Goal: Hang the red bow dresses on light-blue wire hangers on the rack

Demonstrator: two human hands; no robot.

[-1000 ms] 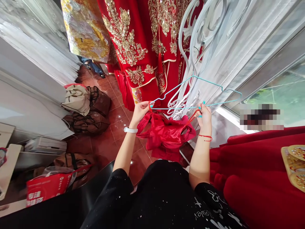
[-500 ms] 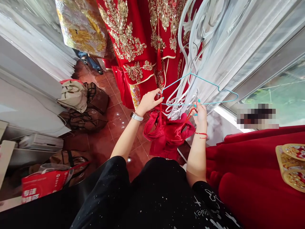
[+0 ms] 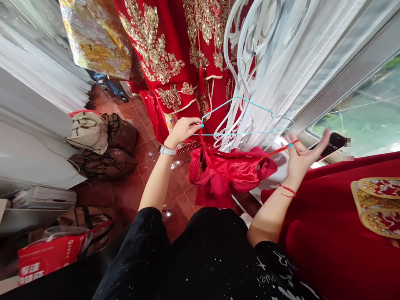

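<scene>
While the left hand (image 3: 184,128) pinched the left end of the turquoise wire hanger (image 3: 265,131), its grip was clenched on the wire right where a red strap met it. Right hand (image 3: 301,157) was spread wide, grip released, fingers apart, with the other thin red strap (image 3: 278,150) hooked over one fingertip and pulled taut. Red satin garment (image 3: 231,171) hung bunched just below the hanger bar, between both hands, above the tiled floor (image 3: 150,158). Hanger hook sat against the white scrolled rack (image 3: 246,37). Embroidered red gown (image 3: 168,50) hung behind. Phone (image 3: 331,145) lay just beyond the right hand. Bags (image 3: 93,133) were piled on the floor at left; red cloth (image 3: 337,241) at right.
</scene>
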